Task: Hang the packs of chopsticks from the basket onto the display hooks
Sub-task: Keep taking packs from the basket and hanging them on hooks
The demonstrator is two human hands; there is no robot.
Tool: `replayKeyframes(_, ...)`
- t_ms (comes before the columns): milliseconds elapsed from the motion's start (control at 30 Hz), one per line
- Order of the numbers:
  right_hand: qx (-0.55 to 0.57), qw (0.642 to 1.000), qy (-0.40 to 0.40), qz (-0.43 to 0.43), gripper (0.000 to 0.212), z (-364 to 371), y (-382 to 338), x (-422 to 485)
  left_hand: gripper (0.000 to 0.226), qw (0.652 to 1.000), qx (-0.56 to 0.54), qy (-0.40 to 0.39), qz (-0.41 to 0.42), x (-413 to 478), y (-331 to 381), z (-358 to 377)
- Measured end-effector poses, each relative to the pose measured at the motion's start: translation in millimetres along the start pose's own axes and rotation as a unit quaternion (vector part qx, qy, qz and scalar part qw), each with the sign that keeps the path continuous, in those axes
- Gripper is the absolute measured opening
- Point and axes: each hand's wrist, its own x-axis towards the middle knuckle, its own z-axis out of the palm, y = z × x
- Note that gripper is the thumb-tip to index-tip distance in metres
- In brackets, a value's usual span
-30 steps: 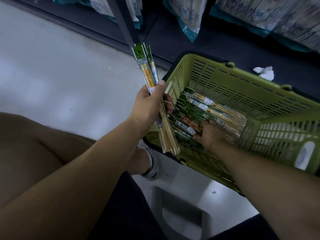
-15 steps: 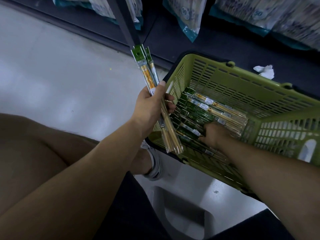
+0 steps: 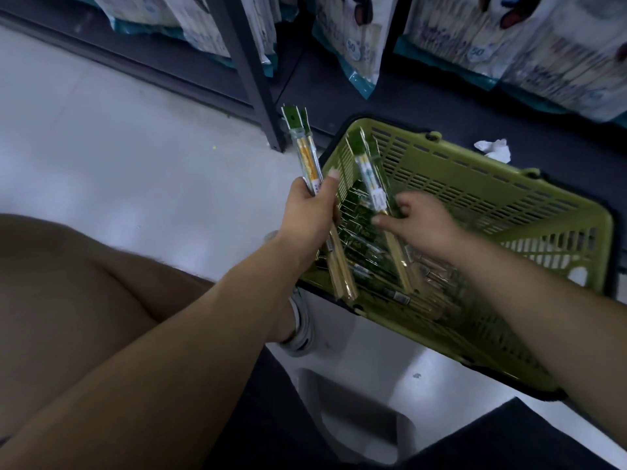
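Since half a second ago the right hand (image 3: pixel 424 228) has come up out of the heap in the basket (image 3: pixel 475 188) and brought a pack of chopsticks (image 3: pixel 371 184) with it; before, it lay low among the packs. The left hand (image 3: pixel 310 215) has kept its place and its load.

The right hand pinches the lifted pack near its middle between thumb and curled fingers. The pack is tilted, green header card toward 11 o'clock, bare wooden tips toward 5 o'clock, above the basket's left part. It is blurred, so I cannot tell whether a second pack is pressed against it.

The left hand is closed round a bundle of packs (image 3: pixel 307 161), thumb up along their side. Their green headers point to 11 o'clock, and the wooden ends stick out below the fist toward 5 o'clock, over the basket's left rim. The two hands are near each other but apart, the left at 9 o'clock of the right.

The green slotted basket lies at 3 o'clock of the view's centre, at the foot of the shelf. Loose packs (image 3: pixel 356 239) lie in its bottom, mostly toward its left end. A crumpled white paper (image 3: pixel 493 149) lies at 12 o'clock of the basket. A dark upright post (image 3: pixel 247 62) stands at 11 o'clock, and bagged goods (image 3: pixel 356 45) hang along the top edge.
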Motion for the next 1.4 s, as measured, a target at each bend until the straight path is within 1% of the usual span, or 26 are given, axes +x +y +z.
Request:
replayKeyframes(100, 0.077, 0.996, -0.003, -0.046, 0.015, -11, -49, -9, 0.046, 0.999, -0.041, -0.011, -0.027, -3, 6, 6)
replayKeyframes(167, 0.084, 0.993, -0.015, -0.078, 0.018, -10, -73, -14, 0.060, 0.992, -0.107, -0.033, -0.063, -5, 13, 8)
replayKeyframes(233, 0.070, 0.992, -0.027, -0.096, 0.014, -5, -88, -19, 0.061, 0.980, -0.171, -0.073, -0.078, -8, 19, 8)
replayKeyframes(300, 0.078, 0.991, -0.046, -0.100, 0.013, 0, -94, -20, 0.060, 0.975, -0.183, -0.095, -0.085, -11, 22, 5)
replayKeyframes(333, 0.091, 0.989, -0.062, -0.098, 0.014, 2, -95, -21, 0.062, 0.974, -0.180, -0.100, -0.090, -12, 23, 3)
replayKeyframes(400, 0.130, 0.984, -0.094, -0.082, 0.009, 3, -95, -22, 0.068, 0.976, -0.167, -0.110, -0.087, -11, 24, 0)
replayKeyframes(467, 0.154, 0.981, -0.098, -0.065, 0.008, 0, -94, -23, 0.071, 0.978, -0.155, -0.116, -0.079, -9, 25, -2)
replayKeyframes(500, 0.147, 0.983, -0.090, -0.065, 0.007, -1, -94, -24, 0.070, 0.979, -0.152, -0.116, -0.076, -9, 26, -2)
replayKeyframes(533, 0.117, 0.988, -0.074, -0.074, 0.003, -1, -93, -23, 0.066, 0.979, -0.150, -0.113, -0.072, -8, 26, 0)
replayKeyframes(567, 0.065, 0.993, -0.048, -0.092, 0.006, -1, -93, -23, 0.064, 0.981, -0.145, -0.106, -0.068, -7, 25, 1)
replayKeyframes(633, -0.037, 0.991, 0.015, -0.130, 0.016, -1, -92, -22, 0.069, 0.986, -0.129, -0.078, -0.070, -6, 24, 4)
replayKeyframes(667, -0.049, 0.988, 0.041, -0.138, 0.016, 0, -92, -23, 0.071, 0.987, -0.127, -0.062, -0.075, -5, 24, 4)
replayKeyframes(700, -0.037, 0.988, 0.060, -0.140, 0.014, 2, -91, -23, 0.064, 0.987, -0.131, -0.047, -0.079, -2, 24, 4)
replayKeyframes(767, 0.040, 0.988, 0.078, -0.124, 0.015, 5, -85, -23, 0.035, 0.987, -0.143, -0.018, -0.073, 4, 23, 1)
replayKeyframes(833, 0.116, 0.986, 0.080, -0.089, 0.019, 7, -68, -18, 0.018, 0.993, -0.101, 0.023, -0.054, 10, 22, -7)
replayKeyframes(867, 0.109, 0.988, 0.085, -0.072, 0.020, 9, -56, -15, 0.014, 0.995, -0.076, 0.045, -0.041, 13, 21, -13)
replayKeyframes(933, 0.038, 0.997, 0.067, -0.028, 0.018, 14, -24, -7, 0.014, 0.995, -0.058, 0.072, -0.022, 19, 20, -22)
replayKeyframes(967, -0.003, 1.000, 0.031, 0.003, 0.012, 19, -7, -4, 0.018, 0.995, -0.063, 0.072, -0.019, 21, 19, -25)
replayKeyframes(1000, -0.041, 0.998, -0.021, 0.036, 0.016, 26, 9, -2, 0.022, 0.995, -0.069, 0.063, -0.019, 22, 18, -26)
replayKeyframes(1067, -0.114, 0.980, -0.136, 0.092, 0.049, 45, 36, -2, 0.026, 0.996, -0.080, 0.037, -0.022, 22, 13, -25)
replayKeyframes(1100, -0.154, 0.968, -0.167, 0.102, 0.063, 54, 47, -3, 0.027, 0.995, -0.087, 0.029, -0.027, 22, 10, -24)
replayKeyframes(1133, -0.195, 0.959, -0.180, 0.099, 0.070, 64, 56, -5, 0.027, 0.995, -0.094, 0.026, -0.034, 22, 7, -22)
replayKeyframes(1200, -0.259, 0.950, -0.157, 0.078, 0.074, 81, 69, -9, 0.029, 0.993, -0.105, 0.025, -0.039, 23, 4, -21)
replayKeyframes(1300, -0.291, 0.944, -0.122, 0.091, 0.082, 95, 81, -12, 0.029, 0.993, -0.108, 0.022, -0.033, 25, 3, -21)
replayKeyframes(1333, -0.303, 0.940, -0.123, 0.095, 0.083, 97, 83, -13, 0.029, 0.993, -0.108, 0.021, -0.031, 26, 2, -21)
replayKeyframes(1400, -0.321, 0.935, -0.128, 0.085, 0.076, 99, 87, -12, 0.028, 0.994, -0.106, 0.022, -0.031, 26, 1, -21)
